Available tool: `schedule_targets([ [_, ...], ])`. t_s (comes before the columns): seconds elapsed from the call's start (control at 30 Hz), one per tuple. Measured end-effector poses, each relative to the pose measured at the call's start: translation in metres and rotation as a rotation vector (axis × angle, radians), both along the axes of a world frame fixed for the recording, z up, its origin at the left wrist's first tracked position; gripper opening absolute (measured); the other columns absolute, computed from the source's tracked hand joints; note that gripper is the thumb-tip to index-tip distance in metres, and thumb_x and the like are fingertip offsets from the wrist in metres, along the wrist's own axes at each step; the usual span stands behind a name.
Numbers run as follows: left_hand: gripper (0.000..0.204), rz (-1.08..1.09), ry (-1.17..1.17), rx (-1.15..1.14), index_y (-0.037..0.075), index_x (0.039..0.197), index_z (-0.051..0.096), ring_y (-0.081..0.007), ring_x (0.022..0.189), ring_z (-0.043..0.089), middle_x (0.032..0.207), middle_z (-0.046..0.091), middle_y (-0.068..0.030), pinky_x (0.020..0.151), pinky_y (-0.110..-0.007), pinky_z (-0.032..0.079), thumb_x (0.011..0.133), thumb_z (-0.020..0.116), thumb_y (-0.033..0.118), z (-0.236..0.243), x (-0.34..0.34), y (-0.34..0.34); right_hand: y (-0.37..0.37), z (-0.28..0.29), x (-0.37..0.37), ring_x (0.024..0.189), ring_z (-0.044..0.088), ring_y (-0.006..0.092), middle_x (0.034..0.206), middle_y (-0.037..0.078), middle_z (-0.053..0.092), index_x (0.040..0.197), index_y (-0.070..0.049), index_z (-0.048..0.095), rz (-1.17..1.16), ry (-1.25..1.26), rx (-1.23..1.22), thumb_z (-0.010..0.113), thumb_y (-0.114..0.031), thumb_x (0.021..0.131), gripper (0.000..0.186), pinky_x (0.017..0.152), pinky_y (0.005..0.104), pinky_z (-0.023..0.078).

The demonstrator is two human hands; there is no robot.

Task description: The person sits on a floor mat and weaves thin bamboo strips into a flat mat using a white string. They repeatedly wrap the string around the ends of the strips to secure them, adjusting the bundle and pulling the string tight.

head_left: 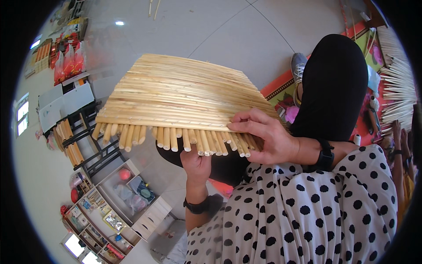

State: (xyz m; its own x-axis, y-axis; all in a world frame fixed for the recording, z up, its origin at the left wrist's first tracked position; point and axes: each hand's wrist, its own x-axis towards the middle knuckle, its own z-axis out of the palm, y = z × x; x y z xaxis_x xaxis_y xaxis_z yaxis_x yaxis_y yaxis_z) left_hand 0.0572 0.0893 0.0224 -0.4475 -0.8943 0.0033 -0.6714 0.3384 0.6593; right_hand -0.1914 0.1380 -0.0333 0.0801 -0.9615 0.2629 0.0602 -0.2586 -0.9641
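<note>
We find the right hand [273, 140] closed on the near edge of a stalk panel [184, 94], at its right part. The fingers lie on top, close to a light thread along the border, and the thumb sits lower, beside the protruding stalk ends [206, 143]. We note the left hand [196, 166] raised under these ends, near their middle; its fingertips pass out of sight behind them, so we cannot tell how far it is closed.

The panel is held over the person's lap, tilted. Its upper face consists of straw-coloured stalks laid side by side, running roughly left to right; the ends beneath point toward the person and are uneven in length.

We record a black band [196, 206] on the left wrist and a black watch [326, 156] on the right. The person wears a white blouse [299, 211] with black dots and dark trousers [332, 79].

Beyond the right knee, a red floral mat [281, 90] covers part of the grey tiled floor [220, 28]. A pile of pale sticks [398, 90] lies at the far right, with a co-worker's hands [399, 136] just below it in view. On the left we observe a black metal frame [81, 141], open shelving [94, 215] and a red ball [125, 174].
</note>
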Motion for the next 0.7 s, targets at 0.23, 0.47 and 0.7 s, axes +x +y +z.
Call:
schedule_targets([
  [0.23, 0.023, 0.079, 0.029, 0.011, -0.002, 0.112, 0.072, -0.0140, 0.090, 0.071, 0.098, 0.077, -0.0100, 0.082, -0.030, 0.054, 0.090, 0.070, 0.006, -0.003, -0.007, -0.001, 0.001, -0.002, 0.000, 0.112, 0.061, 0.0320, 0.125, 0.020, 0.057, 0.129, 0.002, 0.062, -0.003, 0.017, 0.016, 0.074, -0.015, 0.072, 0.061, 0.098, 0.0387, 0.051],
  [0.47, 0.031, -0.021, 0.021, -0.013, -0.002, 0.122, 0.066, -0.0257, 0.090, 0.075, 0.102, 0.075, -0.0140, 0.081, -0.032, 0.057, 0.091, 0.068, 0.005, -0.006, -0.005, -0.006, 0.000, -0.002, 0.001, 0.116, 0.058, 0.0340, 0.126, 0.019, 0.054, 0.127, 0.001, 0.062, -0.001, 0.009, 0.016, 0.076, -0.009, 0.066, 0.063, 0.100, 0.0392, 0.050],
  [0.7, 0.029, -0.001, 0.084, -0.036, -0.002, 0.119, 0.067, -0.0259, 0.090, 0.075, 0.102, 0.075, -0.0143, 0.081, -0.032, 0.057, 0.090, 0.069, 0.004, -0.007, -0.009, -0.006, -0.001, -0.001, 0.003, 0.112, 0.061, 0.0314, 0.126, 0.019, 0.057, 0.129, 0.003, 0.062, -0.007, 0.038, -0.004, 0.076, -0.015, 0.070, 0.063, 0.098, 0.0384, 0.051],
])
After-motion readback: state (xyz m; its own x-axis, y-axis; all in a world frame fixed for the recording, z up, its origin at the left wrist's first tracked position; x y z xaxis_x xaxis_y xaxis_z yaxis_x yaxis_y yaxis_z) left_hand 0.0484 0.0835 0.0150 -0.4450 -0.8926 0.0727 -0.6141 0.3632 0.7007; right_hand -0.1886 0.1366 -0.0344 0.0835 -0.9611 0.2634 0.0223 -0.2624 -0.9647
